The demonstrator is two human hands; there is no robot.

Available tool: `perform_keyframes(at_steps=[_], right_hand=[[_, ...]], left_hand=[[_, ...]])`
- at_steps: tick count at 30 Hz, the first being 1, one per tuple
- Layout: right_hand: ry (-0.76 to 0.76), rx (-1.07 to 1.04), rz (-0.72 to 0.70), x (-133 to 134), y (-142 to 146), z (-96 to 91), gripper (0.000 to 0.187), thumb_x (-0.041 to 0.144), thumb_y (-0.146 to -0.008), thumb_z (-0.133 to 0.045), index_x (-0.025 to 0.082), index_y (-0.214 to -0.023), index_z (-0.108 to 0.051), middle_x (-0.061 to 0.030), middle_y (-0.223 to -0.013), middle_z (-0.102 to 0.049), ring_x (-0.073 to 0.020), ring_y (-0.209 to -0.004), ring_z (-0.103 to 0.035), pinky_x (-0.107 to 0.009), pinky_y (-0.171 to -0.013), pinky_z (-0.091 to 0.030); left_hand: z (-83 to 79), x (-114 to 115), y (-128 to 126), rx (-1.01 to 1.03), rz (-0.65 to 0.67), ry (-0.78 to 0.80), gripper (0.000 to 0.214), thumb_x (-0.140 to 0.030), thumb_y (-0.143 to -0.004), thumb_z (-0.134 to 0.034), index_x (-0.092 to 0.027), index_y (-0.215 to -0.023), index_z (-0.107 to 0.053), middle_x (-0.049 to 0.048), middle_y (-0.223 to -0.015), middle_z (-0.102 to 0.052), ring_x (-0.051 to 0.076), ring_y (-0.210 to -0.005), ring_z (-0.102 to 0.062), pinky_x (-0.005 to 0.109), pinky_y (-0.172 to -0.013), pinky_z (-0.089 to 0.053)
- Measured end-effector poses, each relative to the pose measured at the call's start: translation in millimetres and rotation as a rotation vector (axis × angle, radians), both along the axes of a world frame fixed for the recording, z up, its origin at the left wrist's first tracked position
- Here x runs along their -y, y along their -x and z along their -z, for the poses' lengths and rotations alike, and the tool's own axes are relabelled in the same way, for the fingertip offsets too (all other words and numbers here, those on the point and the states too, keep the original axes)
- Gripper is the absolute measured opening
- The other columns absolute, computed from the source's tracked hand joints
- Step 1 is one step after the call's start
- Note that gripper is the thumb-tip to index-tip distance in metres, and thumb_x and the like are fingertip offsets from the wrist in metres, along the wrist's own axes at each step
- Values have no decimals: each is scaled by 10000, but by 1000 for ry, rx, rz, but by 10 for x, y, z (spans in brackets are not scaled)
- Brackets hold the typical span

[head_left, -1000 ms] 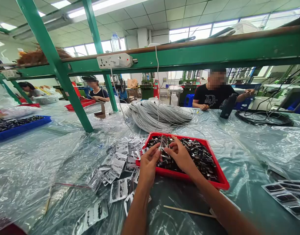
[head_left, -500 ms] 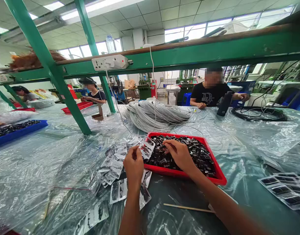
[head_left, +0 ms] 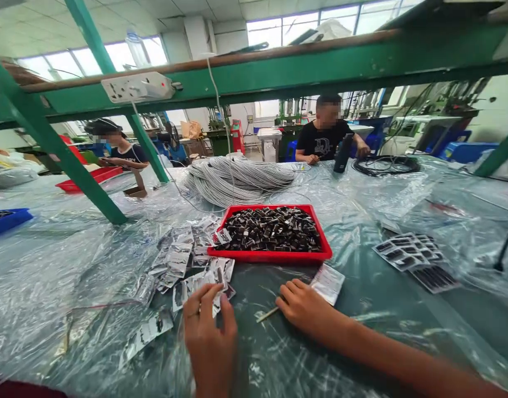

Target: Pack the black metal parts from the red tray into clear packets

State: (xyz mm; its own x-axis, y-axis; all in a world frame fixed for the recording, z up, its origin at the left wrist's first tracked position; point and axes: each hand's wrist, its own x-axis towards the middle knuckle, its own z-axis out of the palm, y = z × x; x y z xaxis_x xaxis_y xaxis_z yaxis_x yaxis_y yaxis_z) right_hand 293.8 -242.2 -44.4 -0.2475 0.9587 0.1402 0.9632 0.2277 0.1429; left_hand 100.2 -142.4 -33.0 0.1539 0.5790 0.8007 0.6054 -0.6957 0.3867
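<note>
My right hand (head_left: 299, 304) is low over the table with curled fingers closed around a thin wooden stick (head_left: 267, 315), whose tip sticks out to the left. Beside that hand lies a flat silvery packet (head_left: 328, 283). My left hand (head_left: 210, 323) is open, thumb and fingers apart, just in front of a pile of clear plastic blister sheets (head_left: 179, 260). Beyond both hands a red tray (head_left: 274, 256) is heaped with small black parts (head_left: 274, 229). One small blister sheet (head_left: 223, 237) rests at the tray's left edge.
Filled blister sheets (head_left: 407, 251) lie at the right. A coil of grey cable (head_left: 237, 179) is behind the red tray. A green frame post (head_left: 92, 182) and a beam with a power strip (head_left: 137, 87) cross the bench. Two people sit opposite.
Both hands have come back from the red tray. My left hand has let go of the blister sheet; my right has left the black parts and taken the stick. The view has shifted right.
</note>
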Motion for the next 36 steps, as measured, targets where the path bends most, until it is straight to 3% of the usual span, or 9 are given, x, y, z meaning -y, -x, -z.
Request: perform_keyframes(at_steps=[4, 7, 9, 11, 13, 19, 25, 31, 36], right_hand=[[-86, -390, 180, 298, -428, -311, 163, 169, -938, -475, 202, -951, -634, -45, -827, -614, -148, -632, -532, -282, -599, -368], [-239, -1022, 362, 353, -780, -428, 310, 394, -909, -543, 204, -668, -500, 43, -563, -428, -107, -485, -368, -255, -491, -280], [-283, -1508, 348, 263, -885, -379, 487, 497, -864, -565, 228, -542, -318, 77, -484, -269, -85, -431, -240, -251, -437, -211], [-268, -1910, 260, 103, -879, -266, 560, 522, -835, -582, 239, -505, -229, 94, -452, -194, -67, -403, -153, -249, -402, -148], [-257, -2119, 189, -72, -809, -140, 586, 502, -797, -625, 237, -478, -211, 103, -420, -168, -55, -380, -116, -245, -382, -99], [-253, -2192, 121, -364, -615, 86, 579, 495, -760, -639, 232, -466, -215, 104, -389, -174, -46, -348, -107, -230, -358, -90], [-204, -2190, 122, -271, -543, 189, 537, 436, -756, -653, 230, -460, -255, 99, -380, -220, -43, -341, -148, -226, -356, -115], [-24, -2212, 156, 85, -663, 82, 529, 400, -778, -632, 233, -461, -244, 104, -380, -193, -42, -336, -119, -229, -351, -96], [-215, -2255, 177, -22, -692, 1, 535, 418, -778, -601, 228, -478, -201, 102, -396, -160, -49, -347, -101, -223, -356, -106]], left_hand=[[196, 479, -383, -48, 201, 192, 142, -230, -918, -492, -177, -913, -624, 83, -941, -627, 207, -891, -622, 327, -824, -494], [286, 676, -858, -339, 314, 419, 376, -371, -835, -635, -126, -1119, -611, 150, -1084, -630, 292, -1034, -602, 391, -873, -498], [265, 725, -1175, -519, 356, 500, 569, -441, -774, -698, -76, -1193, -580, 208, -1196, -598, 350, -1115, -565, 439, -910, -486], [205, 719, -1401, -642, 406, 527, 499, -439, -780, -686, -79, -1117, -615, 214, -1195, -600, 357, -1127, -557, 446, -925, -478], [148, 682, -1498, -696, 437, 523, 383, -391, -804, -646, -97, -1049, -636, 207, -1175, -610, 347, -1140, -554, 437, -943, -470], [195, 576, -1373, -649, 465, 562, 363, -344, -744, -637, -99, -1012, -630, 189, -1095, -621, 332, -1107, -570, 426, -942, -478], [282, 543, -1376, -580, 470, 595, 349, -330, -710, -642, -114, -983, -638, 171, -1077, -609, 298, -1077, -594, 371, -951, -477], [174, 600, -1310, -635, 473, 637, 299, -346, -738, -630, -138, -953, -624, 156, -1071, -620, 290, -1055, -622, 364, -909, -482], [164, 677, -1178, -685, 426, 598, 318, -313, -725, -655, -121, -973, -607, 237, -1200, -591, 367, -1207, -535, 447, -985, -435]])
